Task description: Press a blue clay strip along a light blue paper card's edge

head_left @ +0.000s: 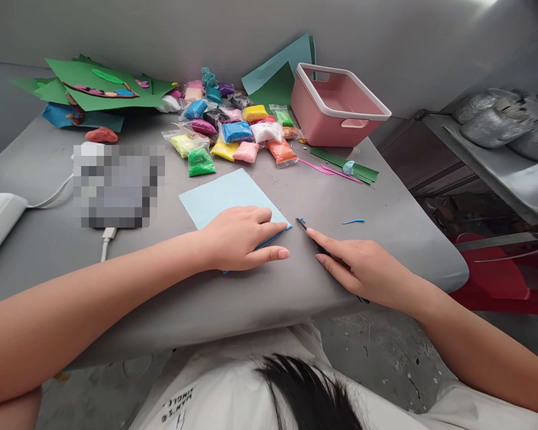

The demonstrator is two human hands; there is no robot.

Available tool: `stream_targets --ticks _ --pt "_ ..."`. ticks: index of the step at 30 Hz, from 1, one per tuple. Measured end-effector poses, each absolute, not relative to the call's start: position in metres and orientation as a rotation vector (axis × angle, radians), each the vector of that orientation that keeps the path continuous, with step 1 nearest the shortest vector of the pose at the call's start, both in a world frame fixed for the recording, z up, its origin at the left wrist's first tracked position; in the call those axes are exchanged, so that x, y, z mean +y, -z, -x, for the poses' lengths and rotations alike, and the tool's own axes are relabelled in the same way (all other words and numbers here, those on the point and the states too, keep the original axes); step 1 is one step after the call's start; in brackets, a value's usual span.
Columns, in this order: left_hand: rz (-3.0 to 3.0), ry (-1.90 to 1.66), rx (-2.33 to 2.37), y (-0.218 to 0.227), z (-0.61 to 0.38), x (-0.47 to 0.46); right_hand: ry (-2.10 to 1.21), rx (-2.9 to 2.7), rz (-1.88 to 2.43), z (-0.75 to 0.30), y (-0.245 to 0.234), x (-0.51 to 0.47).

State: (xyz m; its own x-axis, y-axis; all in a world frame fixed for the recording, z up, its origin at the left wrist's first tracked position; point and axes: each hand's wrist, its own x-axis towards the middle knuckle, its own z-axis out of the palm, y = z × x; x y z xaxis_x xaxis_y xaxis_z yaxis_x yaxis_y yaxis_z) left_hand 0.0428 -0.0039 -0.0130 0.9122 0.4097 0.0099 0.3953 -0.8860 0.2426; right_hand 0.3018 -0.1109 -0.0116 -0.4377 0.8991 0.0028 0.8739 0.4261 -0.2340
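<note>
A light blue sheet of paper [233, 194] lies on the table, with a blue strip [271, 237] along its near right edge. Resting on that sheet is my left hand [244, 236], index finger stretched to the corner and thumb held apart. My right hand [363, 266] is closed around a slim black tool [312, 235], its tip just right of the paper's corner. A small bit of blue clay [302, 220] sits at that tip. The tool's exact kind is partly hidden by my fingers. A thin blue clay strand [354, 221] lies farther right.
Several bags of coloured clay [237, 131] are heaped at the back, left of a pink basket [336, 122]. Green paper sheets [103, 98] lie back left. A blurred device [121, 185] has a cable [107, 242]. Green strips [345, 164] lie near the basket.
</note>
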Motion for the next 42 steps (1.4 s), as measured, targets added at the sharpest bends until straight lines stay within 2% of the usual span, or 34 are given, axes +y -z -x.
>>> stream_targets --ticks 9,12,16,22,26,31,34,38,40,42 --pt "-2.77 -0.078 0.629 0.012 -0.041 -0.004 -0.236 -2.328 1.456 -0.315 0.009 -0.11" --pt "-2.676 -0.183 0.669 0.01 -0.041 -0.005 -0.239 -2.263 1.412 -0.318 0.007 -0.115" --pt "-2.198 -0.472 0.786 -0.001 -0.043 -0.005 -0.375 -2.191 1.302 -0.32 0.005 -0.121" --pt "-1.229 -0.429 0.549 -0.012 -0.043 -0.011 -0.787 -2.231 1.05 -0.305 0.001 -0.113" --pt "-0.995 -0.416 0.494 -0.011 -0.044 -0.016 -0.839 -2.262 0.961 -0.293 0.002 -0.099" --pt "-0.918 -0.477 0.647 -0.012 -0.046 -0.016 -0.799 -2.359 1.099 -0.29 -0.003 -0.093" --pt "-0.862 -0.572 0.789 -0.012 -0.047 -0.01 -0.692 -2.348 1.225 -0.301 -0.018 -0.088" --pt "-0.816 -0.674 0.901 -0.013 -0.042 0.0 -0.159 -2.245 1.57 -0.332 -0.033 -0.058" --pt "-0.807 -0.706 0.92 -0.014 -0.04 0.004 0.039 -2.276 1.654 -0.35 -0.03 -0.035" --pt "-0.802 -0.741 0.949 -0.015 -0.04 0.006 0.097 -2.341 1.718 -0.363 -0.019 -0.013"
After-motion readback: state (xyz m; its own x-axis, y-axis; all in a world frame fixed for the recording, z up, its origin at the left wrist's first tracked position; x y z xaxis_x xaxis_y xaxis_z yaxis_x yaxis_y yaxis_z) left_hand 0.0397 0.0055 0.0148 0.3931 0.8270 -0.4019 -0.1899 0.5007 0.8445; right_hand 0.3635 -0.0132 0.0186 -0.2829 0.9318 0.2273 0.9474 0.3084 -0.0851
